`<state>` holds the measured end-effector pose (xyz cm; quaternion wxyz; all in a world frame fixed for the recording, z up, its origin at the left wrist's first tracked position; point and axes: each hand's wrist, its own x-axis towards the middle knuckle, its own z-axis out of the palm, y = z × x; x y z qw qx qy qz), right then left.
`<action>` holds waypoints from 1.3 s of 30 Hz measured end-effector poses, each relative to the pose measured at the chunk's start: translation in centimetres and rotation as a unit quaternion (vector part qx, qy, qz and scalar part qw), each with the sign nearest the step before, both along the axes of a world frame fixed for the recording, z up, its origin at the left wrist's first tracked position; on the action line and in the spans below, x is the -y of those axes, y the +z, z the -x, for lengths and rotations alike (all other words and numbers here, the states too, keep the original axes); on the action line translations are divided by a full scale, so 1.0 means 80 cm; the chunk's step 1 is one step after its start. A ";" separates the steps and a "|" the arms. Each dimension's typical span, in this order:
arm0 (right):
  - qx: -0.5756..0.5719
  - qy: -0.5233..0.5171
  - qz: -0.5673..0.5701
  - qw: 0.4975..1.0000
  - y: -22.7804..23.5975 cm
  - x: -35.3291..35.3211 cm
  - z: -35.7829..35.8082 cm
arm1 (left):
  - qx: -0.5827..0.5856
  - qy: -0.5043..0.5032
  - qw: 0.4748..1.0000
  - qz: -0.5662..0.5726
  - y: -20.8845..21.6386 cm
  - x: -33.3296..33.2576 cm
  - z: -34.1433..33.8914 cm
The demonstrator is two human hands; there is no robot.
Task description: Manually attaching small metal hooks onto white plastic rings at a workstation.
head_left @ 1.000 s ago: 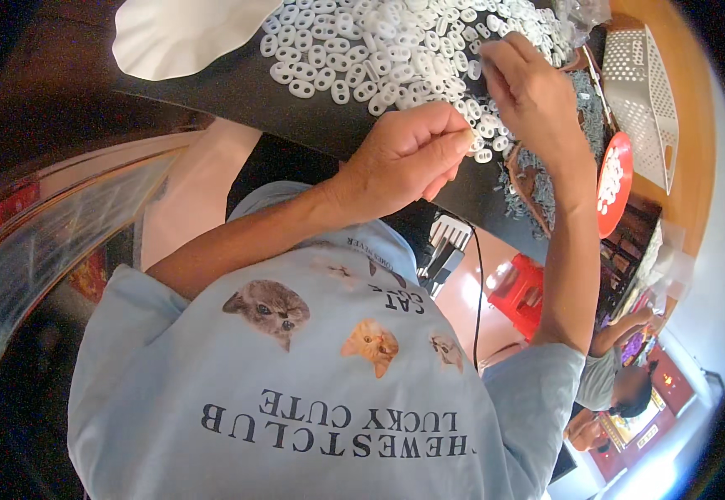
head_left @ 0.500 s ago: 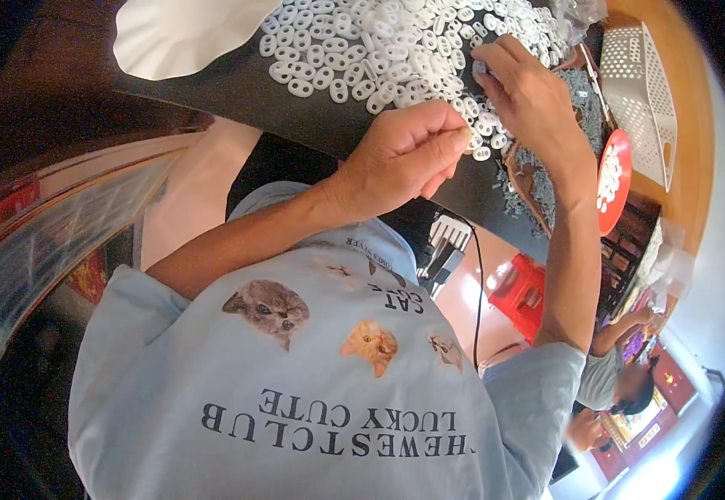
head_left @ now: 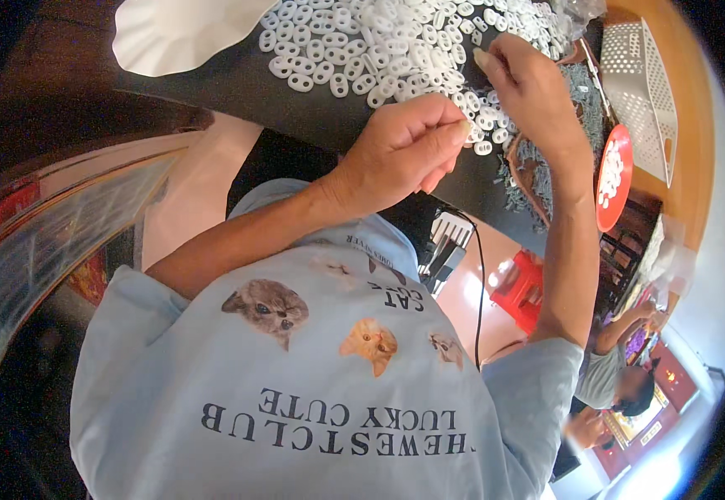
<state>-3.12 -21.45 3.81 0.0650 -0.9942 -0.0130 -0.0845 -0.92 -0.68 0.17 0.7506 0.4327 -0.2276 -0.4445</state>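
My left hand (head_left: 408, 150) is closed in a pinch just above the near edge of a dark table (head_left: 204, 96). A tiny pale bit shows at the thumb tip, too small to make out. To its right, my right hand (head_left: 537, 100) hovers over the table with thumb and forefinger apart and nothing visible between them; its other fingers are partly hidden. Beyond both hands spreads a heap of small white oval plastic pieces with two holes each (head_left: 396, 50). Several loose ones lie between my hands.
Small grey strips (head_left: 583, 92) lie in a brown-edged holder beside my right wrist. Farther right are a red plate (head_left: 603, 196) with white pieces and a white perforated basket (head_left: 637, 96). A white wavy-edged dish (head_left: 183, 37) sits far left. Another person (head_left: 608, 371) works at lower right.
My right thumb and forefinger have parted, and the small bluish thing at their tips no longer shows. My left hand stays almost still in its pinch.
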 end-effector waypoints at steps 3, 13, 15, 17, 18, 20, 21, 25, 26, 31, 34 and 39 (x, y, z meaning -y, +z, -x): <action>-0.067 -0.077 -0.217 0.971 0.011 -0.005 0.009 | 0.004 0.007 1.000 0.002 0.000 -0.001 -0.001; -0.134 -0.175 -0.543 0.811 0.041 -0.042 0.050 | -0.042 0.012 0.998 0.033 -0.008 0.000 -0.002; -0.135 -0.177 -0.615 0.756 0.042 -0.043 0.056 | -0.023 0.012 0.999 0.025 -0.007 -0.001 -0.002; -0.134 -0.181 -0.611 0.759 0.041 -0.044 0.059 | -0.021 0.010 0.999 0.024 -0.006 -0.001 -0.002; -0.132 -0.185 -0.607 0.761 0.041 -0.044 0.060 | -0.018 0.008 1.000 0.023 -0.006 -0.001 -0.002; -0.136 -0.187 -0.605 0.762 0.043 -0.047 0.062 | -0.019 0.004 0.999 0.026 -0.008 -0.002 -0.002; -0.139 -0.191 -0.603 0.762 0.045 -0.048 0.063 | -0.021 -0.001 0.999 0.029 -0.008 -0.002 -0.002; -0.124 -0.176 -0.608 0.764 0.043 -0.050 0.066 | -0.017 -0.008 0.999 0.032 -0.006 -0.003 -0.003; -0.129 -0.169 -0.596 0.775 0.044 -0.049 0.067 | -0.013 -0.007 0.999 0.032 -0.005 -0.003 -0.002; -0.135 -0.168 -0.558 0.802 0.047 -0.054 0.071 | -0.010 0.004 0.999 0.035 -0.005 -0.002 -0.001; -0.128 -0.174 -0.529 0.821 0.048 -0.057 0.073 | -0.008 0.009 0.999 0.039 -0.005 -0.003 0.001; -0.110 -0.175 -0.528 0.824 0.045 -0.063 0.077 | -0.019 0.016 0.999 0.026 -0.004 -0.003 0.002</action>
